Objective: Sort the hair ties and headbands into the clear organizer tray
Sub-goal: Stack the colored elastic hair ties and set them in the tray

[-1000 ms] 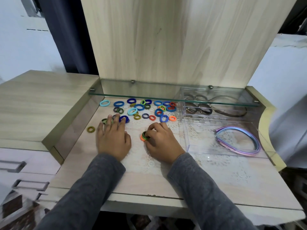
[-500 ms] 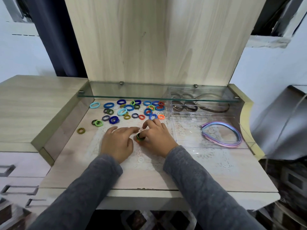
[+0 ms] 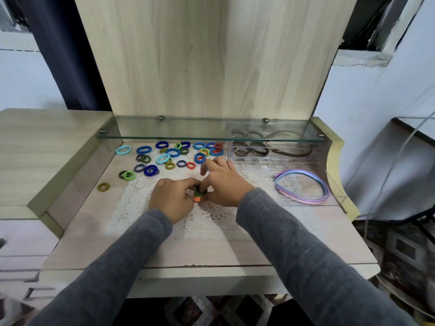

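The left hand (image 3: pixel 173 200) and right hand (image 3: pixel 227 184) pinch a stack of hair ties (image 3: pixel 198 195) between curled fingers. Squeeze it evenly, then carry it level to the clear organizer tray (image 3: pixel 282 164).

A pale wood-grain tabletop (image 3: pixel 211 250) carries a white lace doily (image 3: pixel 131 208) at its centre. An upright wood-grain back panel (image 3: pixel 211 67) rises from the rear edge. A glass shelf (image 3: pixel 188 137) spans the base of the panel above the tabletop, supported on metal pins (image 3: pixel 161 117). A higher cabinet top (image 3: pixel 42 142) adjoins the left side, with blurred drawer fronts (image 3: pixel 21 241) below it. A dark curtain (image 3: pixel 63 55) hangs at rear left beside a white wall (image 3: pixel 23 85). A thin cable (image 3: pixel 395 165) runs down at right. The floor (image 3: pixel 211 309) is dark and patterned.
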Available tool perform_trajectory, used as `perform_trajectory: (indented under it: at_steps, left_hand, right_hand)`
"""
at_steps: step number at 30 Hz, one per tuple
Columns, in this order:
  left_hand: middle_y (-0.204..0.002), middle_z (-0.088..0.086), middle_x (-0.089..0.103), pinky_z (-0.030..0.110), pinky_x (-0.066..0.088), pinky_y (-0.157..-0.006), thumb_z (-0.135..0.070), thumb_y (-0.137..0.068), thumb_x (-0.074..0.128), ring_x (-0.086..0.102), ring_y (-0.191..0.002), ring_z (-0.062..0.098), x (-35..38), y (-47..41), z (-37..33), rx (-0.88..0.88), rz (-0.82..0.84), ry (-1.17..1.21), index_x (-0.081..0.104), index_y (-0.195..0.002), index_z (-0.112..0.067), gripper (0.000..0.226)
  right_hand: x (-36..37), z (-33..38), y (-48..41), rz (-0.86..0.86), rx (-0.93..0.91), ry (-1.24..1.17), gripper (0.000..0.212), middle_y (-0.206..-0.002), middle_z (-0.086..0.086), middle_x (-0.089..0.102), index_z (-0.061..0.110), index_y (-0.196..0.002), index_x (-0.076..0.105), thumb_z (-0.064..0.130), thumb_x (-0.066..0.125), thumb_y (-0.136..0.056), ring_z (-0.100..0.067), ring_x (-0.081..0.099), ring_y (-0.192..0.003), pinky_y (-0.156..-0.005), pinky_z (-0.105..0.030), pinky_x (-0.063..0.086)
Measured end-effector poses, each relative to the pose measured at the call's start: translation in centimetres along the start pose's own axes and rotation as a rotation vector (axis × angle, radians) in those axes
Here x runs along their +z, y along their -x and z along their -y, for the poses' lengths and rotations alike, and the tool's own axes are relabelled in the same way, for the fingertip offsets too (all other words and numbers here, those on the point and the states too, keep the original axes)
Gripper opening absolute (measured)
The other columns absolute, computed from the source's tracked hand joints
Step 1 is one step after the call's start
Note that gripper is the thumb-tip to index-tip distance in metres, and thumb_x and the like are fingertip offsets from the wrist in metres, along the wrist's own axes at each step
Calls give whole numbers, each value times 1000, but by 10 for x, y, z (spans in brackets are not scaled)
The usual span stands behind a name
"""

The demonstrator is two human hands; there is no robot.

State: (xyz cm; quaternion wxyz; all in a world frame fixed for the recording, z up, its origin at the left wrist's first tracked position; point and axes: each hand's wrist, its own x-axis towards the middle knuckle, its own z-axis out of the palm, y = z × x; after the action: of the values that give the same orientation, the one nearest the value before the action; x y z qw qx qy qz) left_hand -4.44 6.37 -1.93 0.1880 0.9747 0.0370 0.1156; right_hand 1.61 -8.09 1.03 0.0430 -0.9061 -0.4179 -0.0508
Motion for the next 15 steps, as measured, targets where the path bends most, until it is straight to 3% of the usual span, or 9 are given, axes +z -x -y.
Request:
perform_trajectory:
  at_steps: [7,11,15]
  left_hand:
    - [-115,-12,69,40,44,-98,-4,-79,49,57,-101,24,-3,-16,-32,45,39,125,62,-124,-37,57]
    - [-119,-15,66,41,44,-100,-3,-76,47,54,-111,23,1,-24,-55,70,110,213,60,-125,-37,62]
    - [-119,-16,66,39,45,-99,-3,-75,46,56,-107,23,10,-29,-72,90,124,260,61,-124,-38,62]
  right_hand:
    - [-34,-31,15,51,44,-17,22,-124,2,42,32,-101,72,44,68,-83,-22,28,-118,-100,-35,21]
    - [-47,-48,25,72,74,19,22,-121,3,42,33,-99,73,46,68,-82,-21,29,-115,-94,-32,20]
    - [-50,-65,36,80,111,43,24,-121,3,43,35,-99,73,50,67,-81,-21,29,-114,-99,-34,22]
